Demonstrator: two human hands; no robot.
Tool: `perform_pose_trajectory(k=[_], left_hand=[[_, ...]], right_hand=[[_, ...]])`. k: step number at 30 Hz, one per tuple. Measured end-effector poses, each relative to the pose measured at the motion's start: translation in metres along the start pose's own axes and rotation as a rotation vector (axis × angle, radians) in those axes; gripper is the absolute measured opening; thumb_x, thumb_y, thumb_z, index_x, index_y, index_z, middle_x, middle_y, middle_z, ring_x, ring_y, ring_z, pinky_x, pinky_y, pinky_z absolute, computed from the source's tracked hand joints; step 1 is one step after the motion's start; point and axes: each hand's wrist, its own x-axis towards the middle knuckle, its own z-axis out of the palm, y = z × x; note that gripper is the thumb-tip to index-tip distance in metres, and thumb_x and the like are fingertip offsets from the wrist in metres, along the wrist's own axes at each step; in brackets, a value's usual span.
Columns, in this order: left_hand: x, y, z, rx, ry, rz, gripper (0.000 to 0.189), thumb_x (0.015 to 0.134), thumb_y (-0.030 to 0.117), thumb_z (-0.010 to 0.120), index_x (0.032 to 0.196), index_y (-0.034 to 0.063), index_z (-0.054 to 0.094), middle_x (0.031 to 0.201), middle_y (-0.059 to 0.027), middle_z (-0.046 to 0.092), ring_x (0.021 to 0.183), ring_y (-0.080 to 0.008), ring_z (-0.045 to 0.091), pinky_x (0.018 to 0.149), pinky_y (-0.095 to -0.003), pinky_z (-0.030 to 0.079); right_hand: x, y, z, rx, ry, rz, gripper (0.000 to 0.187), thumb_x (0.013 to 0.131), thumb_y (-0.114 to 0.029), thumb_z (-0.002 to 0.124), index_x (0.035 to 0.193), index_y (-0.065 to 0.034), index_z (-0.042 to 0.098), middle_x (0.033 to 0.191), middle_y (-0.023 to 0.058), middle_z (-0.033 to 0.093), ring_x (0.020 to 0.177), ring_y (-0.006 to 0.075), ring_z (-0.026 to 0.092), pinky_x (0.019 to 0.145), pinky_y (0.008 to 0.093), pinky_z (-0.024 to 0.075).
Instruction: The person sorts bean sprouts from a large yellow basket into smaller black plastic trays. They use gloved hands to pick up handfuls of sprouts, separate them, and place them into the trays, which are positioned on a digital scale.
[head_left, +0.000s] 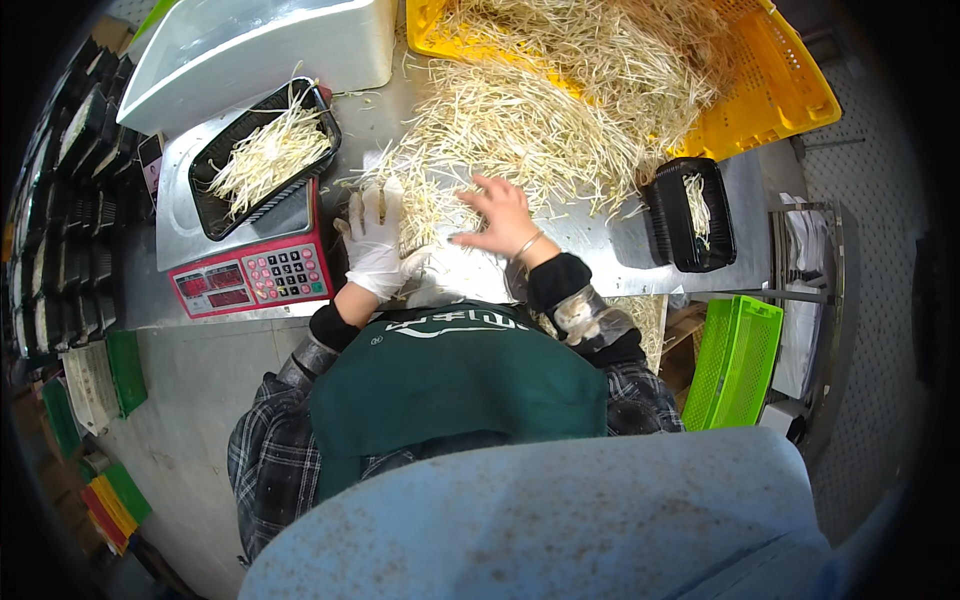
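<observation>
My left hand (373, 240), in a thin white glove, lies against the left edge of a heap of bean sprouts (510, 139) on the metal table (600, 262). Its fingers are slightly apart. To the right, my bare right hand (501, 221) spreads its fingers over the near side of the heap, with no sprouts gripped. A black plastic tray (262, 161) holding sprouts sits tilted on the pan of a red digital scale (251, 277), left of my gloved hand. Far right stands another black tray (690, 214) with a small bunch of sprouts inside.
A tipped yellow plastic crate (780, 90) full of sprouts stands behind the heap. At back left is a white foam box (262, 64). Stacks of filled black trays (75, 202) rise beyond the scale, near a phone (151, 165). Below the table's right end stands a green crate (735, 364).
</observation>
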Motion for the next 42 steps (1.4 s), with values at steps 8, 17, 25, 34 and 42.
perform_pose_trajectory(k=[8,17,25,34,42], left_hand=[[0.011,-0.019,0.009,-0.125,0.014,-0.156,0.111,0.058,0.044,0.074,0.142,0.0096,0.011,0.142,-0.0296,0.009,0.131,-0.0462,0.008,0.106,-0.0499,0.008],[0.036,-0.013,0.015,-0.491,-0.316,-0.053,0.078,0.064,0.033,0.074,0.129,0.0072,0.04,0.122,-0.0203,0.043,0.118,-0.035,0.037,0.098,-0.0382,0.03],[0.026,0.001,-0.004,-0.446,-0.004,0.222,0.068,0.069,0.029,0.071,0.125,0.0023,0.043,0.115,-0.0214,0.048,0.103,-0.037,0.047,0.092,-0.0411,0.036],[0.064,-0.001,0.0,-0.24,0.414,0.053,0.043,0.08,0.018,0.06,0.117,-0.0013,0.049,0.104,-0.0208,0.054,0.093,-0.0353,0.053,0.083,-0.0396,0.041],[0.03,0.002,-0.015,-0.561,-0.316,0.165,0.062,0.078,0.039,0.061,0.125,0.0039,0.041,0.12,-0.0224,0.047,0.11,-0.0404,0.044,0.092,-0.0454,0.035]], right_hand=[[-0.116,0.017,-0.022,-0.023,0.186,0.037,0.021,0.068,-0.012,0.065,0.088,-0.0102,0.06,0.103,0.0088,0.055,0.097,0.0296,0.051,0.082,0.04,0.0392],[-0.221,0.036,-0.091,-0.148,0.027,0.795,0.032,0.072,-0.021,0.068,0.099,-0.0064,0.06,0.101,0.0119,0.056,0.085,0.0308,0.059,0.07,0.0396,0.0489],[-0.056,0.006,-0.019,0.006,0.211,0.131,0.035,0.07,-0.025,0.067,0.098,-0.0072,0.058,0.105,0.0131,0.054,0.098,0.0323,0.049,0.086,0.0412,0.0394],[-0.195,0.061,-0.095,0.014,0.116,0.829,0.018,0.074,-0.018,0.063,0.086,-0.0057,0.06,0.081,0.0145,0.061,0.078,0.0325,0.059,0.069,0.0406,0.0474],[-0.21,0.08,-0.061,0.003,0.134,0.612,0.008,0.076,-0.011,0.06,0.079,-0.0036,0.057,0.08,0.0161,0.057,0.074,0.0351,0.054,0.066,0.0402,0.0449]])
